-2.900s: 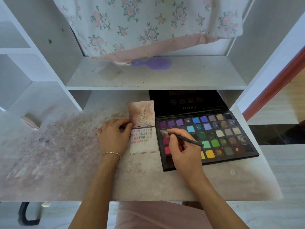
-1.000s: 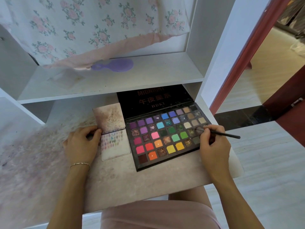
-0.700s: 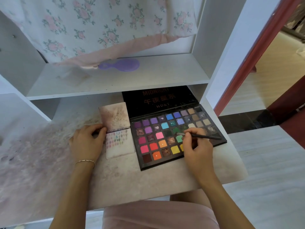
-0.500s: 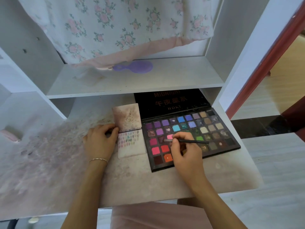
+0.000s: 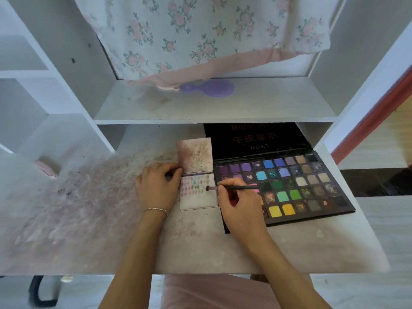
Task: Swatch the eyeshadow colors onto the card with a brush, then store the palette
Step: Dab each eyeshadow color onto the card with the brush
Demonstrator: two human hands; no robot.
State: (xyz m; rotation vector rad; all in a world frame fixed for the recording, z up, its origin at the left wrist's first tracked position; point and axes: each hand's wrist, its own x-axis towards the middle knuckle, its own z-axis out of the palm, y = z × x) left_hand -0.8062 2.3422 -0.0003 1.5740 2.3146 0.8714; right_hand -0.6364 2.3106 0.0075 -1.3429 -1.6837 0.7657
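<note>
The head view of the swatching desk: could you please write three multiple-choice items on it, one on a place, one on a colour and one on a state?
1. Where is the brush tip?
A. over the card
B. in a yellow pan
C. on the shelf

2. What colour is the hairbrush?
A. green
B. purple
C. black

3. How is the palette?
A. shut
B. upside down
C. open, lid raised

Answers:
1 A: the right hand holds the tip at the card's right edge.
2 B: it lies purple on the shelf.
3 C: the colour pans show.
</note>
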